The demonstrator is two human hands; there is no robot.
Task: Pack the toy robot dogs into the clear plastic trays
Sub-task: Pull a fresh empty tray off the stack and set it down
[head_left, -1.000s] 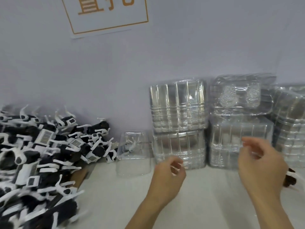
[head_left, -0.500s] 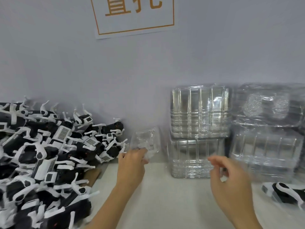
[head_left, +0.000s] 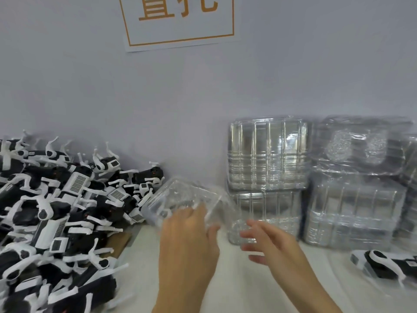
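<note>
At the counter's left edge we see a heap of toy robot dogs (head_left: 58, 213), glossy black bodies with white jointed legs and small grid-patterned panels, piled against the wall. Above, a white paper sign (head_left: 178, 21) with a thin orange border carries orange characters, cut off at the top, so we cannot read them. Our left hand (head_left: 187, 242) grips a single clear plastic tray (head_left: 180, 199), thin, crinkled and tilted, lifted off the pale counter (head_left: 248, 294) near its back edge. Our right hand (head_left: 270, 242) hovers just beside it, fingers spread and relaxed, seemingly holding nothing, though blur softens it. Behind stand stacked ribbed clear trays (head_left: 267, 154), then film-wrapped bundles (head_left: 356, 193). One toy dog (head_left: 388, 265) lies at the right edge.
</note>
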